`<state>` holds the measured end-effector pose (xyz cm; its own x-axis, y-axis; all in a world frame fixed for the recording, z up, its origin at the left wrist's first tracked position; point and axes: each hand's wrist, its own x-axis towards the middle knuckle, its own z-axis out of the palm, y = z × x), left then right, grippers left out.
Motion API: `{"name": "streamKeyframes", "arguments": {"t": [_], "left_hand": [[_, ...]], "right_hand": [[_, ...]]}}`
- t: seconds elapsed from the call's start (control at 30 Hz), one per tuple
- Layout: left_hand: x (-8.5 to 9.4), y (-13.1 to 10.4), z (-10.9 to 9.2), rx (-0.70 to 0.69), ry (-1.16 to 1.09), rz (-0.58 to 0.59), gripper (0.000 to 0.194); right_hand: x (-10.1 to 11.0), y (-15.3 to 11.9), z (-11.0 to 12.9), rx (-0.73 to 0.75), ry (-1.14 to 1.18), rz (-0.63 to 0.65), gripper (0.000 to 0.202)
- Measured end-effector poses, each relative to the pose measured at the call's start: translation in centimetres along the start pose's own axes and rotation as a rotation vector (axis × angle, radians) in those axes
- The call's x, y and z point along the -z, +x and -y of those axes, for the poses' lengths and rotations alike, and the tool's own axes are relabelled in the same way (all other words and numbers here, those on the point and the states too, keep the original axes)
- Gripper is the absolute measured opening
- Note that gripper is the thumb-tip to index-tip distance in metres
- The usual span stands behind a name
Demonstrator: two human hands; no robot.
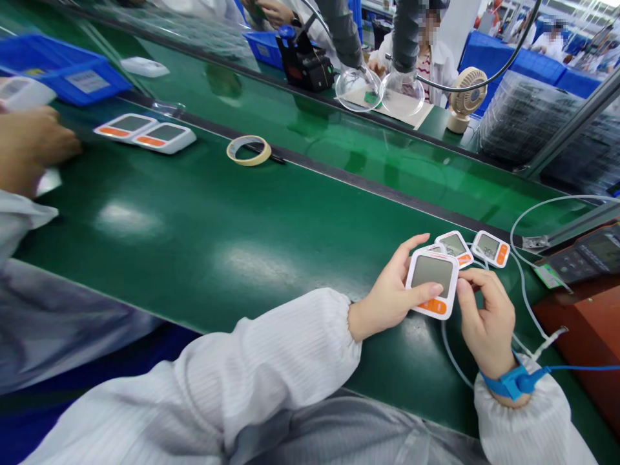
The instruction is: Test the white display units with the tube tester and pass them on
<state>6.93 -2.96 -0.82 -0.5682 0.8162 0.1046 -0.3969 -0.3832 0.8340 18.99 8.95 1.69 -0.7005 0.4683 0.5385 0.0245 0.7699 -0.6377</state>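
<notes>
White ribbed sleeves (pixel 300 342) nearest, elasticated at the cuffs; blue wrist strap (pixel 506 385) at the right cuff, its cord running off to the right. Left hand (pixel 385 303) grips a white digital monitor (pixel 429 274), thumb across its front by the orange buttons, fingers behind; screen shows no digits. Right hand (pixel 489 316) at the monitor's right edge, thumb and forefinger drawn narrow together; cannot tell whether they pinch anything. Monitor is held above the green worktop (pixel 271 258), toward its right end. Pale tubing (pixel 526 300) loops around the right hand. To the right, a reddish-brown box (pixel 581 329) with a dark meter (pixel 591 253) above it. Just beyond the held monitor, similar units lie close together, the rightmost unit (pixel 490 248) with digits lit. Farther left, a tape roll (pixel 264 154), then two monitors side by side, the nearer one (pixel 165 137) touching its neighbour (pixel 126 124). Co-worker's hand (pixel 36 145), blurred, at far left; blue bin (pixel 97 92) beyond. Across the line, a small beige fan (pixel 469 89) stands upright.
</notes>
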Motion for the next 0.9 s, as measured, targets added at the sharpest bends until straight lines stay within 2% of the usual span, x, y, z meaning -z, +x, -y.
{"name": "streamKeyframes", "arguments": {"t": [0.03, 0.1, 0.17, 0.2, 0.27, 0.33, 0.43, 0.6, 0.9], "left_hand": [[0.0, 0.1, 0.0, 0.006, -0.003, -0.054, 0.081], [0.1, 0.5, -0.1, -0.001, 0.037, -0.130, 0.071], [0.4, 0.8, -0.2, 0.004, 0.115, -0.125, 0.061], [0.5, 0.8, -0.2, 0.020, 0.149, -0.084, 0.057], [0.7, 0.9, -0.3, 0.072, 0.177, 0.045, 0.058], [0.8, 0.7, -0.3, 0.118, 0.163, 0.165, 0.067], [0.7, 0.4, -0.3, 0.104, 0.138, 0.251, 0.076], [0.6, 0.3, -0.3, 0.050, 0.122, 0.318, 0.074], [1.0, 0.7, -0.6, 0.117, 0.114, 0.328, 0.071]], "right_hand": [[-0.2, -0.1, -0.1, -0.016, 0.020, 0.031, 0.016], [-0.5, -0.4, -0.1, -0.074, 0.102, 0.171, 0.026], [-0.9, -0.7, 0.0, -0.153, 0.195, 0.311, 0.047], [-0.9, -0.8, 0.1, -0.188, 0.234, 0.337, 0.054], [-0.9, -1.0, -0.1, -0.244, 0.284, 0.303, 0.055], [-0.8, -1.0, -0.3, -0.276, 0.305, 0.247, 0.050], [-0.5, -0.9, -0.7, -0.316, 0.311, 0.239, 0.044], [-0.5, -1.1, -0.4, -0.324, 0.353, 0.232, 0.046], [-0.3, -1.1, 0.0, -0.288, 0.274, 0.233, 0.049]]}}
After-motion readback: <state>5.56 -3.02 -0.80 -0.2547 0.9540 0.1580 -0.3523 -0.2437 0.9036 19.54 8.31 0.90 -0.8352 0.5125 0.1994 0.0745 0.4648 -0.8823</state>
